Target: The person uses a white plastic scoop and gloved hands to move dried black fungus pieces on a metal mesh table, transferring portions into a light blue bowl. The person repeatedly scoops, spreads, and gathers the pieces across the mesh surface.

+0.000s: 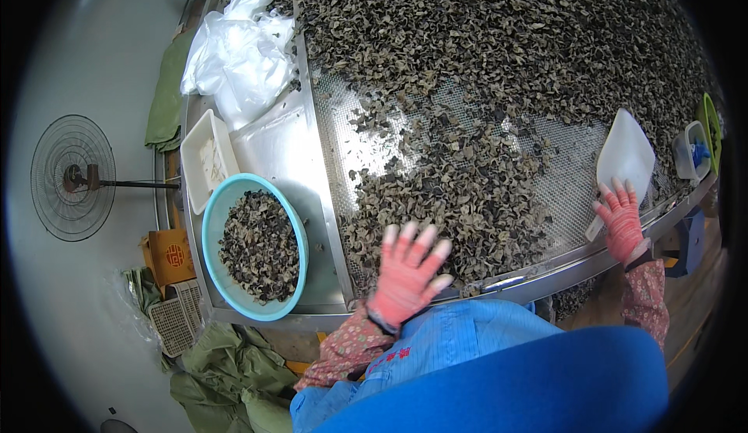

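Observation:
My left hand (409,275), in a red knit glove with pale fingertips, is spread over the near edge of a pile of dried black fungus (461,199). Nothing is gripped in it. Whether the palm touches the pieces is hard to tell. On the right, my right hand (622,221) wears a matching glove. Its fingers lie stretched out over the base of a white plastic scoop (628,146), with the scoop's handle beside the hand rather than wrapped by the fingers. The scoop lies on the metal mesh tabletop (575,187), near the steel rim.
A turquoise basin (305,252) of fungus stands on the left steel tray, beside a white bin (193,158) and clear plastic bags (239,59). A larger fungus heap (497,35) covers the far mesh. A clear tub (686,152) sits right. A fan (73,178) stands left.

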Tool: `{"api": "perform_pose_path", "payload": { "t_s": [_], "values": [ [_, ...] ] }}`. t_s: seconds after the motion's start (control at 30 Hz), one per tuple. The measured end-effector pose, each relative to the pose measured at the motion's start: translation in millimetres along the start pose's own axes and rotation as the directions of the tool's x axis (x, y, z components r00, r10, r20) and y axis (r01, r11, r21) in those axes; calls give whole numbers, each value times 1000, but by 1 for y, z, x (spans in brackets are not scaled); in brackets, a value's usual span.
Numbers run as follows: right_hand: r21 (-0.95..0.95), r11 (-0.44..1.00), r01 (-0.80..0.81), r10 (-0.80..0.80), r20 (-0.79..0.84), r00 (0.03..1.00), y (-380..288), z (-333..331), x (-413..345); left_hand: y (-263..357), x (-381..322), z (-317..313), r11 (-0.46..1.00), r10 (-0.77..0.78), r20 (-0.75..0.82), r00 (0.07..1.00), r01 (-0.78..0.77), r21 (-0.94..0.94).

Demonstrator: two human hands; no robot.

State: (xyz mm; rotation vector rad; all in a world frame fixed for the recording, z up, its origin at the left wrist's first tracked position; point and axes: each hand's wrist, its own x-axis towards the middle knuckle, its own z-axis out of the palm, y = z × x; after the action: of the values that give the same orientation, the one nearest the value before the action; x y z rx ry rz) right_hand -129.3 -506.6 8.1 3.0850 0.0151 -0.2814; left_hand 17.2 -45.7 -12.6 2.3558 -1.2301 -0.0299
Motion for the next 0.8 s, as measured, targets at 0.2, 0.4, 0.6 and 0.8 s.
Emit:
{"api": "perform_pose_path", "payload": {
  "t_s": [0.2, 0.4, 0.6, 0.8],
  "values": [
    [-38, 998, 55, -62, -209, 976, 21, 39, 4, 66, 60, 63, 911, 412, 231, 881, -390, -136],
    [171, 970, 174, -44, -579, 814, 31, -13, -11, 79, 79, 83, 917, 390, 444, 807, -384, -107],
    [828, 490, 274, 638, -554, 534, 71, -93, -59, 62, 79, 62, 941, 214, 309, 927, -281, 191],
    [931, -107, 349, 852, -96, 515, 132, -31, -19, 20, 42, 9, 985, -38, 27, 999, 32, 172]
  ]
}}
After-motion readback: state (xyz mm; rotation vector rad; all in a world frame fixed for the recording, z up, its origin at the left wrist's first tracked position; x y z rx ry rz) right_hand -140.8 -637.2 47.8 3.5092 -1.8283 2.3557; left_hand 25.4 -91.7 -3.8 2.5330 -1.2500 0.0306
